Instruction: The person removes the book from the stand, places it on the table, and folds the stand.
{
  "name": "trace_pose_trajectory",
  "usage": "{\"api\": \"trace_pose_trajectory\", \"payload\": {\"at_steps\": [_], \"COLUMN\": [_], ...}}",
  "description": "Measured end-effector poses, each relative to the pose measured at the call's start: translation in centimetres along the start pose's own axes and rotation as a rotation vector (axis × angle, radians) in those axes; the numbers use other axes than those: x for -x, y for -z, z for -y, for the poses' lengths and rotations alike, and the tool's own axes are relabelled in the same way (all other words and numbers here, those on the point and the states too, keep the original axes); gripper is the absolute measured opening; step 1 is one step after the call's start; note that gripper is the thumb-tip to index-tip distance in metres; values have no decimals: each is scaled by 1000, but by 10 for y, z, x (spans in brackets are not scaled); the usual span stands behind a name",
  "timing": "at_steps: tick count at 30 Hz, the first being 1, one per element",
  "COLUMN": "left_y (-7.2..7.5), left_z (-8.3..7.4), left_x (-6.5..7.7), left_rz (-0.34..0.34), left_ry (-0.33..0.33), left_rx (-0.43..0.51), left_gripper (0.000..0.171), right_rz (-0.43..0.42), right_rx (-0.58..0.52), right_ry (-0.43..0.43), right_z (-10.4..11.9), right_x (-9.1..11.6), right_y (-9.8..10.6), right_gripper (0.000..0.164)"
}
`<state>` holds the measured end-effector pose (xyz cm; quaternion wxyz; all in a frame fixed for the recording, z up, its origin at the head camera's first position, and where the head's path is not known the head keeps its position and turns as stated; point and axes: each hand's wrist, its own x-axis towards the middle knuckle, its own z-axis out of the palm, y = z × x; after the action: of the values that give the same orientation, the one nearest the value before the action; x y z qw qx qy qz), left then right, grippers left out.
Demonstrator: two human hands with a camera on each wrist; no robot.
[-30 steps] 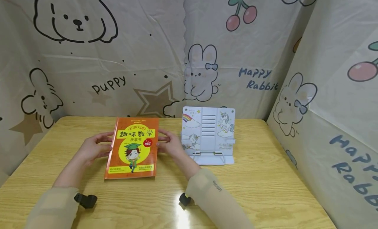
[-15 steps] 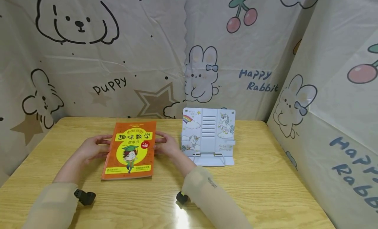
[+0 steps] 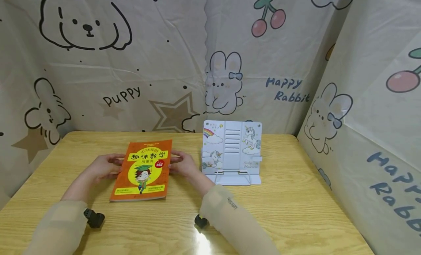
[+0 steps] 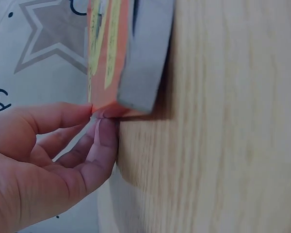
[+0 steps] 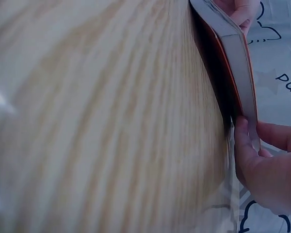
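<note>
An orange children's math storybook [image 3: 142, 174] with a cartoon child in a green graduation cap lies face up, low over the left part of the table. My left hand [image 3: 104, 166] holds its left edge; in the left wrist view the fingertips [image 4: 94, 116] meet at the book's corner. On the opposite edge, my right hand [image 3: 184, 164] grips the book. The right wrist view has its fingers [image 5: 245, 145] on both sides of the page edge, with a dark shadow gap between book and wood. The book's underside is hidden in the head view.
A white book stand [image 3: 232, 149] with unicorn pictures and a wire page holder stands upright just right of the right hand. The wooden table [image 3: 296, 211] meets a printed cloth backdrop [image 3: 171, 65] at the back and on the sides.
Both hands have brought the book slightly toward me and to the left. It has tipped back from a steeper slant to a flatter one. The stand has stayed put.
</note>
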<state>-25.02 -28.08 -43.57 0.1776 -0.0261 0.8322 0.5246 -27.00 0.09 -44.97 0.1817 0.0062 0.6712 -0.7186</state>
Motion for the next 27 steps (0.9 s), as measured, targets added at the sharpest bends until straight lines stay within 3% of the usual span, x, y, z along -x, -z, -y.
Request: {"api": "trace_pose_trajectory", "payload": {"at_steps": [9, 16, 22, 27], "left_y": [2, 2, 7, 8], "left_z": [1, 0, -4, -14], "left_x": [-2, -2, 1, 8], "left_rz": [25, 45, 17, -14], "left_ry": [9, 15, 5, -2], "left_rx": [-67, -81, -84, -120], "left_gripper": [64, 66, 66, 61], "right_rz": [-8, 40, 149, 239], "right_rx": [5, 160, 139, 188], "right_ry": [-27, -42, -116, -86], "right_z": [-3, 1, 14, 27], "right_x": [1, 8, 15, 25], "right_y": [-1, 4, 7, 14], "right_gripper": [55, 55, 62, 70]}}
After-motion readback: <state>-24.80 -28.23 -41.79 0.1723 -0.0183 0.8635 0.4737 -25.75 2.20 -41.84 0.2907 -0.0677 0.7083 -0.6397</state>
